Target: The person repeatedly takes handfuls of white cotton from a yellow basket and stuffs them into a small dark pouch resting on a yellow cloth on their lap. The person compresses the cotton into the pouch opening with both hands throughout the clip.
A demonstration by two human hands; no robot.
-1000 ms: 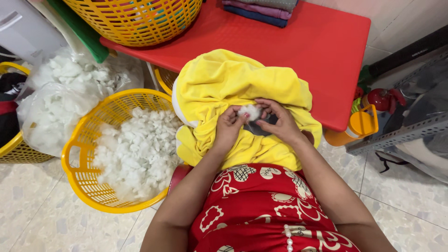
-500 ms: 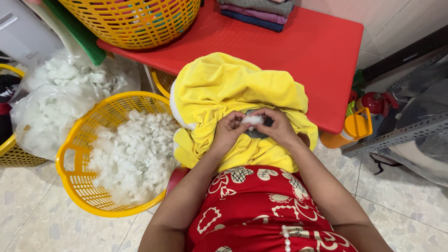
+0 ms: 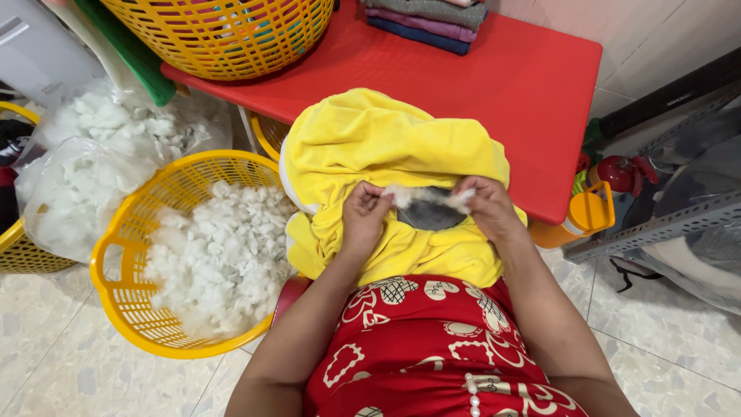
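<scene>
A yellow plush cover (image 3: 386,154) lies on my lap against the red table's edge, with a dark opening (image 3: 430,215) in its near side. Above that opening both hands pinch a tuft of white stuffing (image 3: 421,194) and stretch it thin between them. My left hand (image 3: 363,215) grips the tuft's left end. My right hand (image 3: 485,205) grips its right end. A yellow basket (image 3: 127,297) full of white stuffing (image 3: 220,259) stands on the floor to my left.
The red table (image 3: 502,85) carries a yellow-orange basket (image 3: 224,35) and folded cloths (image 3: 428,19). A clear bag of stuffing (image 3: 85,154) lies at left beside another yellow basket (image 3: 19,259). An orange container (image 3: 583,216) and grey metal shelving (image 3: 664,224) stand at right.
The two hands have drawn apart sideways, pulling the compact tuft of stuffing into a thin stretched strip over the cover's opening. The camera view has shifted slightly.
</scene>
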